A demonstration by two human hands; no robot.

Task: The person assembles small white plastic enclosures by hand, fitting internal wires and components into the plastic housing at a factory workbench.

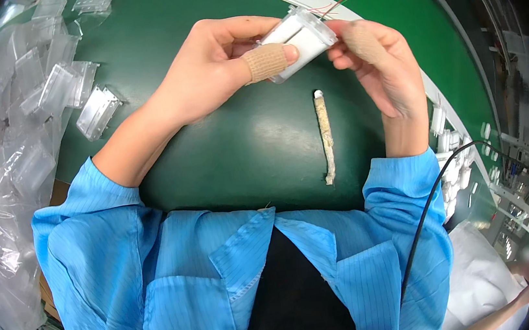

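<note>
Over the green table, my left hand [220, 62] grips a clear plastic case [318, 34] with a white body inside. My left thumb, wrapped in a tan finger cover, presses on the near face of the case. Thin reddish wires [339, 4] stick out past its upper right end. At that end sits my right hand [378, 61], fingers bent and closed, the fingertips against the rim of the case. Whatever lies between those fingertips is hidden. Its thumb also wears a tan cover. Below the case, a thin stick wrapped in worn tape [325, 135] lies on the table.
A big clear plastic bag [0, 195] with many clear cases fills the left side. One loose clear case [99, 112] lies beside it. White parts [454, 166] are heaped past my right elbow. A black cable [423, 212] crosses my right sleeve. Another person [487, 283] is at lower right.
</note>
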